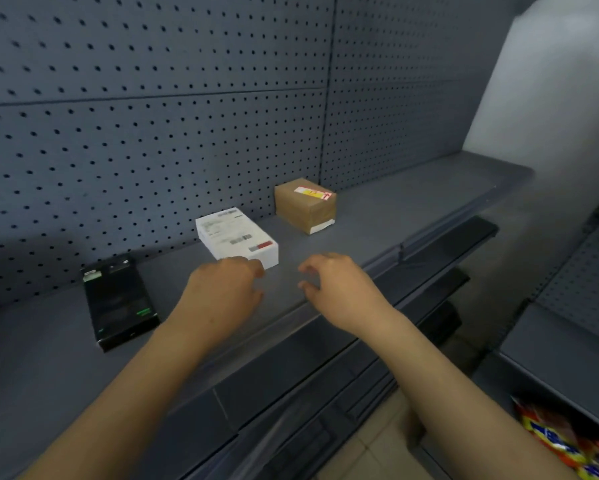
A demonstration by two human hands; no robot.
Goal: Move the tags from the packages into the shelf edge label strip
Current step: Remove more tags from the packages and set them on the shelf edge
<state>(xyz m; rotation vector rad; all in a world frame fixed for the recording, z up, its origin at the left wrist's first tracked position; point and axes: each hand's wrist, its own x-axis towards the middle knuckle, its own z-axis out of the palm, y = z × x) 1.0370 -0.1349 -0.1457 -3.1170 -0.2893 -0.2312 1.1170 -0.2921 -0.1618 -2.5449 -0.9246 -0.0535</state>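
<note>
Two hands, left hand (222,289), right hand (336,285), near white package (237,237)

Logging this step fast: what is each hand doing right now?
Left hand: fingers loosely curled at the near corner of the white package; contact cannot be told.
Right hand: open, holding nothing, above the shelf.

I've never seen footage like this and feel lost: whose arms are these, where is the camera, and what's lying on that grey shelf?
The camera sits on a person's head, looking down at their own bare arms. The left hand and right hand hover over a grey shelf backed by pegboard, fingers loosely curled, holding nothing. The left fingertips are near the white package, though contact is unclear. On the shelf lie three packages: a black box, a white package with printed labels, and a brown parcel bearing a red and yellow tag.
</note>
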